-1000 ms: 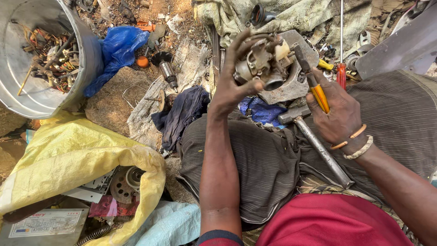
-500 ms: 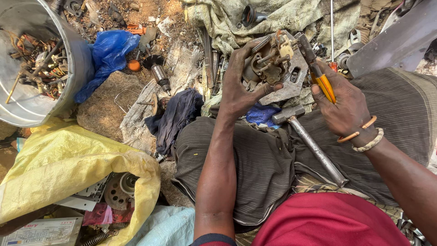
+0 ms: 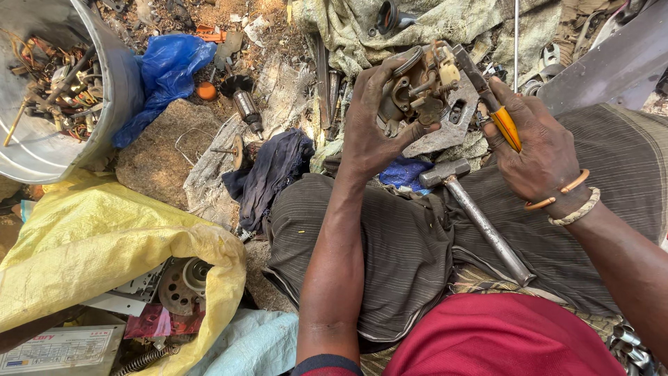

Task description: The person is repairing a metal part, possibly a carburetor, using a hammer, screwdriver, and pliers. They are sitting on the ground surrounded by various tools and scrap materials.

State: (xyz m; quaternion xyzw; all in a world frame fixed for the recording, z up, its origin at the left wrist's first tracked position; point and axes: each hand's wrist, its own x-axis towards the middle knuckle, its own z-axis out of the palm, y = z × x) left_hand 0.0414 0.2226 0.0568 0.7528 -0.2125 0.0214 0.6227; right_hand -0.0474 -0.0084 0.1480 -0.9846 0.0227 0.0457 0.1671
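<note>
Prying work, it seems: the left hand (image 3: 372,129) clasps a small metal motor assembly (image 3: 417,87) while the right hand (image 3: 539,150) pinches an orange-handled screwdriver (image 3: 490,104) against it, needing steady leverage above the lap's hammer (image 3: 473,209).

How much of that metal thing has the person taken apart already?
Done: the bucket already holds loose scrap pieces, and a motor rotor lies on the ground. In hand: the left hand grips a grimy metal assembly while the right hand works a yellow-handled tool against it. Left: the assembly is in one piece, so most of it remains. A hammer rests on the lap.
</note>
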